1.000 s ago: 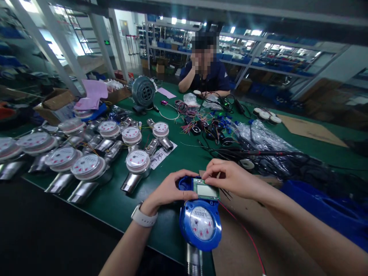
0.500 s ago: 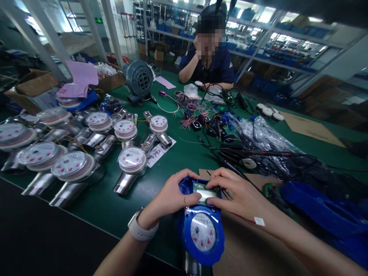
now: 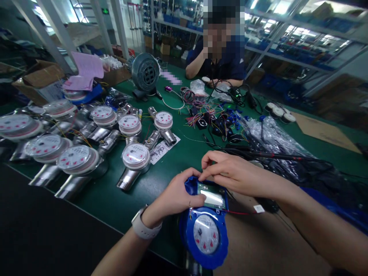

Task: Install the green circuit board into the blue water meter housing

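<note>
A blue water meter (image 3: 204, 234) with a round white dial lies at the table's near edge. A small green circuit board with a display (image 3: 212, 196) sits in its upper housing. My left hand (image 3: 175, 197) grips the housing's left side, thumb pressed on the board's corner; a pale watch is on that wrist. My right hand (image 3: 230, 172) reaches over from the right, fingers curled, fingertips touching the board's far edge. A red wire (image 3: 238, 212) runs out from the board to the right.
Several steel water meters (image 3: 135, 157) lie in rows at left on the green table (image 3: 161, 180). Tangled wires and connectors (image 3: 212, 119), plastic bags (image 3: 273, 138) and black cables fill the middle. A person in dark blue sits across. Cardboard boxes (image 3: 37, 78) and a grey motor (image 3: 145, 73) stand at the back left.
The view has shifted. My right hand has lifted from the display's front to the board's far edge. My left thumb stays on the board.
</note>
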A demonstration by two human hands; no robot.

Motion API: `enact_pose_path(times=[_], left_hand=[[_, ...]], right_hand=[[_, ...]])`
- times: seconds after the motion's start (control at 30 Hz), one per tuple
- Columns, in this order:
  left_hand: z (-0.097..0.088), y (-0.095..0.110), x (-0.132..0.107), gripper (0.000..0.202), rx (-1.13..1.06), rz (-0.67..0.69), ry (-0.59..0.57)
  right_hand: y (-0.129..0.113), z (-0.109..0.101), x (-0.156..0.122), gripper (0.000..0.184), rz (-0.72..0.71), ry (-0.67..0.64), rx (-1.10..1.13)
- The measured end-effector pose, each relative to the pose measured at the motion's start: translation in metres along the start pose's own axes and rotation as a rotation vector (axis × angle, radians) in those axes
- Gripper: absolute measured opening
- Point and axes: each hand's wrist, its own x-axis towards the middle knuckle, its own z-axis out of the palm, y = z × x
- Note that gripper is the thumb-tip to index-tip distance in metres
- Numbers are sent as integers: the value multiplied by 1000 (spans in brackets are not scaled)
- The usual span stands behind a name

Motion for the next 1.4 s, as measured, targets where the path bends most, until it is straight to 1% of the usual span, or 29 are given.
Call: enact_pose_path(times=[0.07, 0.13, 0.23, 0.3, 0.43, 0.7, 1.07, 1.4], left_hand=[[1, -2, 0, 38, -26, 36, 8], [2, -4, 0, 47, -85, 70, 14], [3, -5, 1, 58, -157, 56, 2], [3, -5, 1, 61, -158, 37, 0], [3, -5, 1, 60, -156, 47, 1], [3, -5, 1, 56, -165, 69, 5], [5, -9, 1, 56, -186, 101, 13], [6, -5, 1, 59, -166, 67, 9]], right_hand=[[0, 0, 6, 29, 20, -55, -26], [0, 1, 10, 27, 26, -85, -18], [4, 2, 13, 26, 13, -106, 35], [6, 2, 14, 27, 5, -108, 91], [9, 2, 19, 30, -8, -103, 172], [4, 1, 28, 29, -43, -183, 113], [3, 0, 31, 27, -33, -187, 134], [7, 2, 31, 28, -37, -185, 132]])
